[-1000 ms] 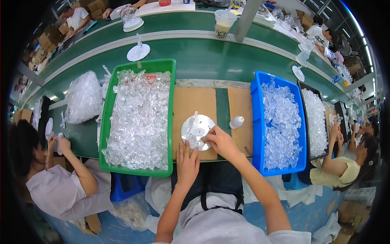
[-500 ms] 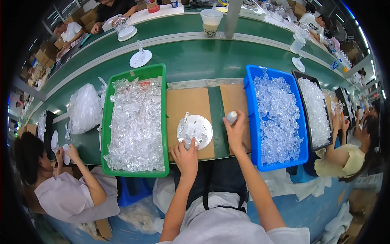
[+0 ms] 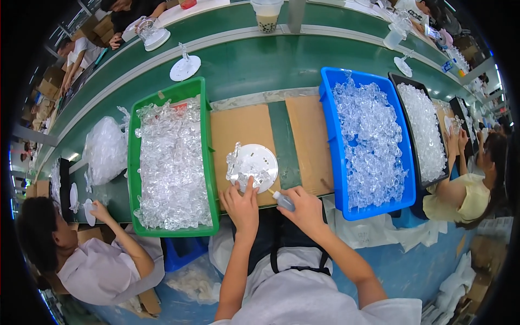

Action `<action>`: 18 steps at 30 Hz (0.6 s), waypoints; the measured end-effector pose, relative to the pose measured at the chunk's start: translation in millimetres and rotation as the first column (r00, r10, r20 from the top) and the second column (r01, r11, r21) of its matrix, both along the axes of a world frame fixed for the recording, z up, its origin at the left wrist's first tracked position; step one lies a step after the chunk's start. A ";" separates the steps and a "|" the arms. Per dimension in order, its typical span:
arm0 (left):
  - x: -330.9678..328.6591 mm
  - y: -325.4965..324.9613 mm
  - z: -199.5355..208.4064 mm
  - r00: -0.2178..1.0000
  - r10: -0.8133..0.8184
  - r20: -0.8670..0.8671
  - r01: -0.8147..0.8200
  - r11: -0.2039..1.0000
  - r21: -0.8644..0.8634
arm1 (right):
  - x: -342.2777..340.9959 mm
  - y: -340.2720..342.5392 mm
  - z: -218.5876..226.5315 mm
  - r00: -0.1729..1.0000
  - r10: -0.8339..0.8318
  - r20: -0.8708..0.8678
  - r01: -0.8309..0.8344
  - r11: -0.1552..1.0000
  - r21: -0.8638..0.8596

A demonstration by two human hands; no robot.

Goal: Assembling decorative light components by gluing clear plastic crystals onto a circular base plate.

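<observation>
A round white plate (image 3: 255, 157) with small holes lies on a cardboard sheet in front of me, a clear plastic figure (image 3: 234, 160) rising at its left edge. Near its lower edge sits a cluster of clear plastic pieces (image 3: 264, 176). My left hand (image 3: 242, 210) rests there with its fingers stretched out and apart, fingertips touching these pieces and the plate's near edge. In my right hand (image 3: 304, 211) is a small squeeze bottle (image 3: 284, 201), tilted, its thin yellowish nozzle pointing at the plate's lower right edge. Whether the nozzle touches the plate, I cannot tell.
A green bin (image 3: 208, 162) of clear plastic parts stands left, a blue bin (image 3: 338, 157) right, a black bin (image 3: 440, 130) beyond. A finished-looking white stand (image 3: 185, 67) and a lidded drink cup (image 3: 267, 16) are farther back. Co-workers sit on both sides.
My right hand has come down and left, bringing the bottle from above the right-hand cardboard to the plate's edge with its nozzle toward the plate. My left hand stays at the plate. The view has shifted.
</observation>
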State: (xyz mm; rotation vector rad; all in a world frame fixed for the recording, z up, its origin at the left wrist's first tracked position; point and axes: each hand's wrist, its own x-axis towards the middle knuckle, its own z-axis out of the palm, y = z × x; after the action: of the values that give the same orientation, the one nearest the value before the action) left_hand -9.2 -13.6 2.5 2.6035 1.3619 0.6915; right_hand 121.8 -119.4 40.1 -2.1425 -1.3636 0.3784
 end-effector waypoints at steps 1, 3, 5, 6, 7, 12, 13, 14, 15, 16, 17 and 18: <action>0.1 -0.1 -0.6 1.000 0.002 0.002 -0.002 1.000 -0.003 | -0.6 1.5 -0.4 1.000 0.024 0.016 -0.024 1.000 -0.014; 0.5 0.1 -0.9 1.000 0.001 0.002 -0.001 1.000 -0.006 | -1.9 4.8 -2.4 0.999 0.038 0.020 -0.038 0.999 -0.007; 0.1 -0.1 -0.5 1.000 0.004 0.010 -0.003 1.000 -0.020 | -4.5 7.5 -5.4 0.998 0.054 0.025 -0.054 0.999 -0.001; 0.2 0.0 -0.3 1.000 0.002 0.009 -0.002 1.000 -0.021 | -5.6 8.8 -7.1 0.998 0.050 0.028 -0.051 0.998 0.021; 0.1 0.2 -0.4 1.000 0.002 0.009 -0.002 1.000 -0.014 | -6.6 9.7 -8.5 0.998 0.048 0.032 -0.049 0.998 0.043; -2.3 0.4 -5.1 1.000 0.003 0.004 -0.002 1.000 -0.018 | -9.0 10.3 -10.7 0.999 0.024 0.029 -0.024 0.999 0.029; -2.5 0.4 -5.9 1.000 -0.001 0.009 0.001 1.000 -0.017 | -9.0 10.4 -11.3 1.000 0.013 0.028 -0.013 1.000 0.026; -2.6 0.5 -6.1 1.000 -0.004 0.015 0.004 1.000 -0.015 | -8.9 10.3 -11.9 1.000 0.014 0.027 -0.014 1.000 0.025; -2.4 0.4 -5.6 1.000 -0.003 0.013 0.003 1.000 -0.015 | -8.6 10.0 -12.5 1.000 0.002 0.016 -0.003 0.999 0.033; -1.5 0.4 -4.5 1.000 -0.003 0.020 0.003 1.000 -0.004 | -8.2 9.9 -13.0 1.000 -0.010 0.005 0.009 0.999 0.040; -0.8 0.4 -3.6 1.000 -0.003 0.027 0.003 1.000 0.008 | -7.8 9.7 -12.7 1.000 -0.010 0.004 0.009 0.999 0.039; -0.4 0.2 -3.4 1.000 -0.003 0.026 0.003 1.000 0.008 | -7.5 9.6 -11.7 1.000 -0.023 -0.003 0.023 0.999 0.039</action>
State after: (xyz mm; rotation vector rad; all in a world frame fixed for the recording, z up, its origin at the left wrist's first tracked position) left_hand -9.6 -13.4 -0.9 2.5923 1.3508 0.7290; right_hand 114.3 -109.8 28.4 -2.1239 -1.3332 0.3422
